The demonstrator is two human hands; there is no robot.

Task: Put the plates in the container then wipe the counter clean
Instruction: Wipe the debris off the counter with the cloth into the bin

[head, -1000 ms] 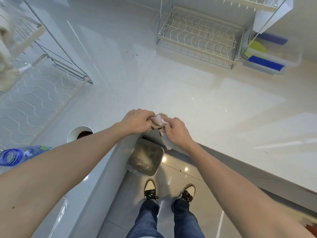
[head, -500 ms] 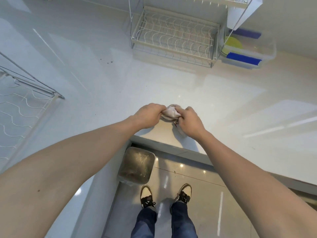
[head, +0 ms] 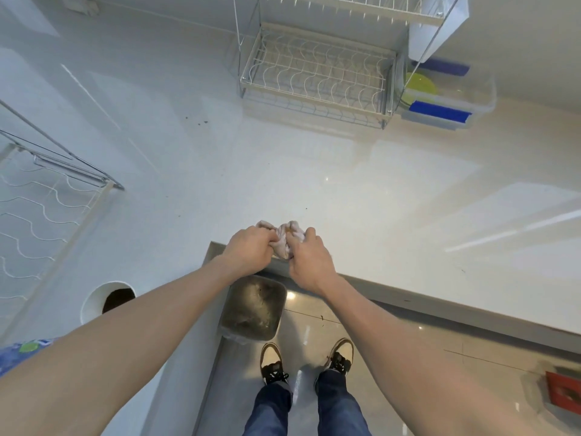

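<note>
A crumpled cloth (head: 284, 242) is pinched between the left hand (head: 248, 253) and right hand (head: 309, 262) at the counter (head: 361, 196) corner, above the bin (head: 253, 308). Specks (head: 201, 122) at 11 o'clock may be missed. The plates (head: 419, 86) are seen in the container (head: 452, 99) at 1 o'clock.

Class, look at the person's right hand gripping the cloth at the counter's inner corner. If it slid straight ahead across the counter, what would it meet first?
Past the cloth that the right hand grips, bare counter lies ahead; the wire dish rack looks like the first obstacle, though depth is uncertain.
</note>
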